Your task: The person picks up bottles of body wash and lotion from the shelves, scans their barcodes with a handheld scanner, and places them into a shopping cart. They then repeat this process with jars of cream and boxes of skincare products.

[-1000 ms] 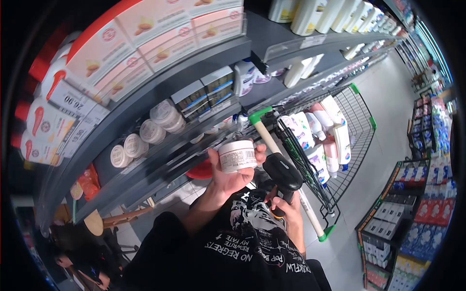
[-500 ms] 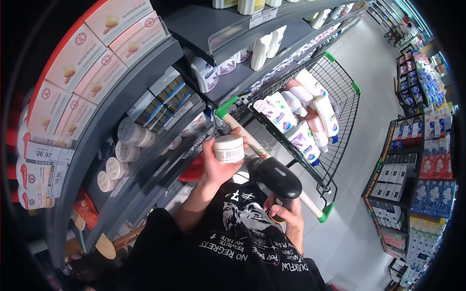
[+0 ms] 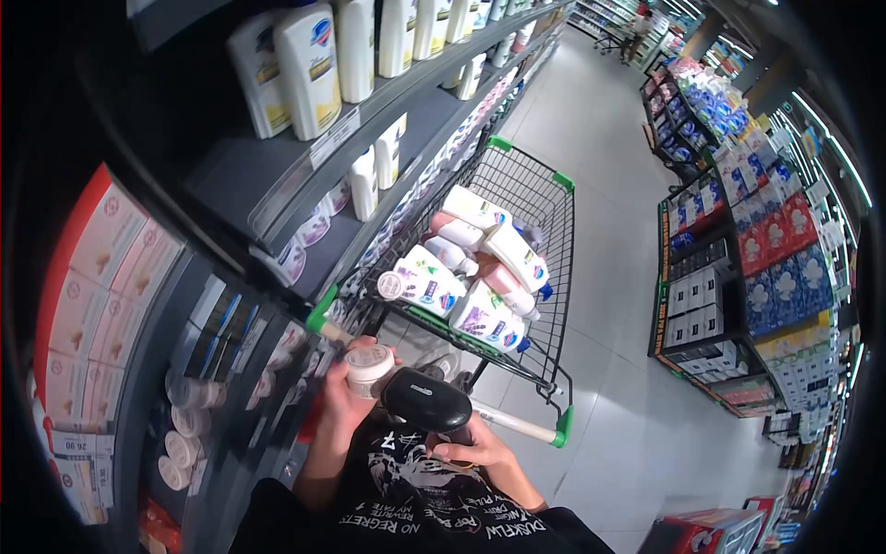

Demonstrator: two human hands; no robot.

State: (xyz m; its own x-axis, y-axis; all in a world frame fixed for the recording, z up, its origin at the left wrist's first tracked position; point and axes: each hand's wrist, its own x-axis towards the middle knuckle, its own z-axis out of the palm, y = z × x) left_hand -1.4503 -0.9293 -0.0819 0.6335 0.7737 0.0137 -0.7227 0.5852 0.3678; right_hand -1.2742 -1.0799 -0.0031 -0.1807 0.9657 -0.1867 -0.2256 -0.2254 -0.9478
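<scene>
My left hand (image 3: 340, 406) is closed around a small round white jar (image 3: 369, 364), its lid facing up, near the cart's handle (image 3: 503, 420). A black handheld scanner (image 3: 426, 399) is gripped by my right hand (image 3: 475, 445), its head right beside the jar. Beyond the handle, the wire cart (image 3: 544, 342) holds several white and pink bottles and refill packs (image 3: 489, 316). Another small round jar (image 3: 390, 285) lies at the cart's near left corner.
Shelves with white bottles (image 3: 309, 69) rise at the left. Lower left are pink boxes (image 3: 83, 300) and stacked jars (image 3: 184, 450). Display racks (image 3: 701, 286) line the aisle's right side, and a red box stand (image 3: 706, 534) is at the bottom right. A person (image 3: 637, 35) is far down the aisle.
The view has tilted up, showing more of the aisle and upper shelf. The jar has turned so its lid faces up, and the scanner is now closer beside it.
</scene>
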